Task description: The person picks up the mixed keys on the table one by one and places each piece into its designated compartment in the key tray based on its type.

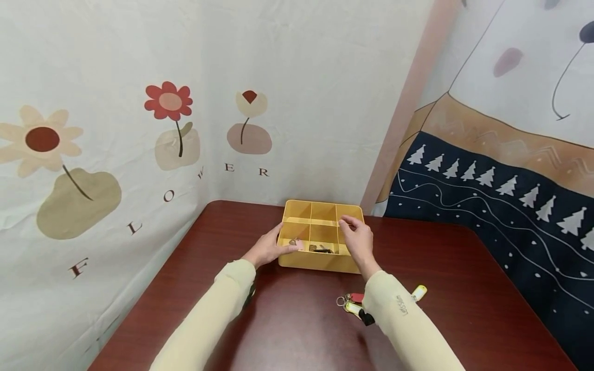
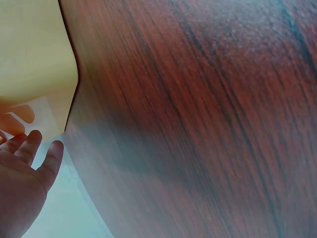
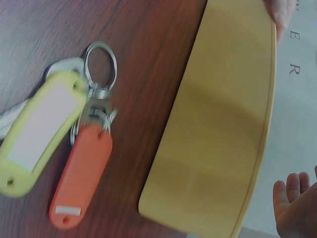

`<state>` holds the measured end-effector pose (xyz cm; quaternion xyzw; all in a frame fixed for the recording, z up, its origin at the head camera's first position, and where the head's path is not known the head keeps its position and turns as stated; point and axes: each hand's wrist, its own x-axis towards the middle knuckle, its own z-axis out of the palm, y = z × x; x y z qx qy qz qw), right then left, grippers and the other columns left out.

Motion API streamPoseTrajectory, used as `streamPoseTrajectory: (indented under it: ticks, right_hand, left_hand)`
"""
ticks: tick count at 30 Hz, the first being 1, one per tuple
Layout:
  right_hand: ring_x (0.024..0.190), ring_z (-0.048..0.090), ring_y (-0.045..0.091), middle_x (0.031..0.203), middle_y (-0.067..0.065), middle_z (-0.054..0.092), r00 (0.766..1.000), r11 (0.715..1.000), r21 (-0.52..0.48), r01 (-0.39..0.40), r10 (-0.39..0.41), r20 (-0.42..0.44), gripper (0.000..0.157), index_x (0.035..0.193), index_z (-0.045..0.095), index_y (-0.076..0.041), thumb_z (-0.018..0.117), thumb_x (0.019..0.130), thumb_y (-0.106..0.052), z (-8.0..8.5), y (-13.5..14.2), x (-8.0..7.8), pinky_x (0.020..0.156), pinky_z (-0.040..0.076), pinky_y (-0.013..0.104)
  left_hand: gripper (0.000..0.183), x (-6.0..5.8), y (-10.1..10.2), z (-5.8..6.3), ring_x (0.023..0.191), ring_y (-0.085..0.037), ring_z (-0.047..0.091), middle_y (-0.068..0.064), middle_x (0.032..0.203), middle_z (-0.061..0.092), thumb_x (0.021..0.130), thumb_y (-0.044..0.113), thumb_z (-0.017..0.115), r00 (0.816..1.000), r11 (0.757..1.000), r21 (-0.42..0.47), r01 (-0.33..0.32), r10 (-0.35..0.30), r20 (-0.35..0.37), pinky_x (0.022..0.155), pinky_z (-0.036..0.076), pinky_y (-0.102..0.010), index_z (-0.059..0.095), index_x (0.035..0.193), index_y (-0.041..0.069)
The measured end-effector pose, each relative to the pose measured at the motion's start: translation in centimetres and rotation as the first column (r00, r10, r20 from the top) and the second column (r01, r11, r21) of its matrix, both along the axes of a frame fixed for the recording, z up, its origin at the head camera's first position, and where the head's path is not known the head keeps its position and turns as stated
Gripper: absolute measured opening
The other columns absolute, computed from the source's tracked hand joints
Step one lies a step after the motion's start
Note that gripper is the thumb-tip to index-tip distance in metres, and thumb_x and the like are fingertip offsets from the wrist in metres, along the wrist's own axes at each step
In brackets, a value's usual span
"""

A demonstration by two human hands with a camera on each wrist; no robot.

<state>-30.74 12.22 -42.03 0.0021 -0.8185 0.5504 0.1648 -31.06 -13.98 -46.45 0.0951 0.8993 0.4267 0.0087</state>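
Note:
A yellow divided box point(image 1: 320, 262) stands toward the back of the table, with small dark items point(image 1: 322, 250) in its front middle compartment. A pale pink piece point(image 1: 299, 245) and a small metal-looking item point(image 1: 292, 241) lie in the front left one. My left hand point(image 1: 268, 248) holds the box's front left corner, thumb along the front rim and fingers against the side wall. Over the right-hand compartments hovers my right hand point(image 1: 358, 238), fingers bent and thumb near the index finger. Whether anything small is between those fingertips is hidden.
Near my right forearm lies a bunch of key tags: a red tag point(image 3: 81, 178), a yellow-rimmed tag point(image 3: 42, 131) and a metal ring point(image 3: 100, 67). Another yellow tag point(image 1: 419, 293) shows beyond the sleeve. The dark red table point(image 1: 287, 319) meets a printed cloth point(image 1: 301, 103) behind.

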Motion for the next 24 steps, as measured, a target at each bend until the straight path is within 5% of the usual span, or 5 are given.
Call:
streamPoseTrajectory:
  ticks: [16, 24]
  right_hand:
    - [0.124, 0.052, 0.029, 0.129, 0.013, 0.064, 0.976, 0.978, 0.023, 0.208, -0.209, 0.065, 0.04, 0.127, 0.068, -0.008, 0.064, 0.098, -0.036, -0.3, 7.3, 2.8, 0.103, 0.041, 0.048]
    - [0.112, 0.06, 0.028, 0.132, 0.013, 0.061, 0.972, 0.981, -0.009, 0.194, -0.191, 0.133, 0.053, 0.132, 0.064, -0.01, 0.06, 0.096, -0.049, -0.8, 10.0, 5.2, 0.093, 0.049, 0.037]
  left_hand:
    - [0.094, 0.4, -0.2, 0.4, 0.125, -0.037, 0.049, -0.02, 0.142, 0.051, 0.083, 0.039, 0.081, 1.0, 1.0, 0.022, 0.009, -0.009, 0.005, 0.106, 0.036, -0.05, 0.028, 0.157, 0.014]
    - [0.093, 0.4, 0.0, 0.3, 0.123, -0.036, 0.051, -0.018, 0.141, 0.052, 0.083, 0.038, 0.081, 1.0, 1.0, 0.028, 0.003, -0.003, 0.017, 0.105, 0.037, -0.051, 0.029, 0.157, 0.016]
